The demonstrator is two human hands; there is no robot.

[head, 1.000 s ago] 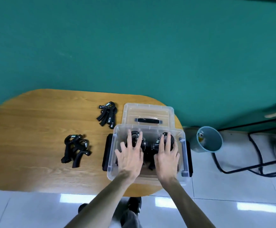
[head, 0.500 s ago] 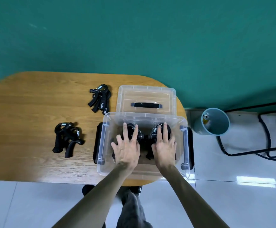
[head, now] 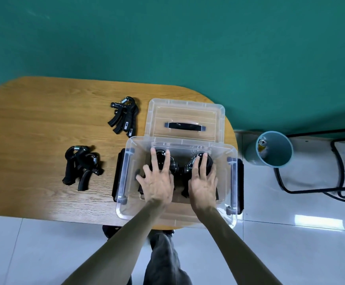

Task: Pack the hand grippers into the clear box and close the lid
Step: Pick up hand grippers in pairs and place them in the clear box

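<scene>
Both hands lie flat, fingers straight, inside the box (head: pixel 124 182) at the desk's (head: pixel 34 124) 4 o'clock end: left hand (head: pixel 157 182) and right hand (head: pixel 202 181) each press a gripper down, clenching nothing. Best to seat these low and snug, leaving room. Two piles (head: pixel 81 167) (head: pixel 124 117) wait at 9 and 11 o'clock; the lid (head: pixel 185 118) lies at 12.
</scene>
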